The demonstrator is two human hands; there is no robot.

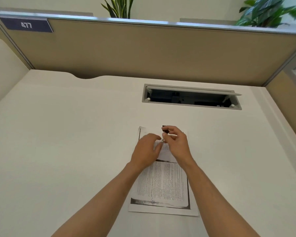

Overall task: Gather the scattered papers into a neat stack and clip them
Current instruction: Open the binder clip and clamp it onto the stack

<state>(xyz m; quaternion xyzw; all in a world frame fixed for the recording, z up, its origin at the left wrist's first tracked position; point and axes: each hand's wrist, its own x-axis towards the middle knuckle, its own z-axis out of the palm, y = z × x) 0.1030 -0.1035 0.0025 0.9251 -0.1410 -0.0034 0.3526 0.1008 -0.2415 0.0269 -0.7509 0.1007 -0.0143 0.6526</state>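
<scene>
A stack of printed papers (162,183) lies on the white desk (58,134), long side running away from me. Above its far half, my right hand (178,142) pinches a small black binder clip (165,130) between thumb and fingers, with the clip's silver wire handles pointing down toward the sheets. My left hand (146,151) hovers over the far left part of the stack, fingers curled and their tips close to the clip's handles. Both hands hide most of the far half of the papers.
An open grey cable hatch (191,97) is set into the desk beyond the papers. A tan partition wall (143,48) with a "477" label (26,25) closes the back and right side. Plants (266,11) stand behind it.
</scene>
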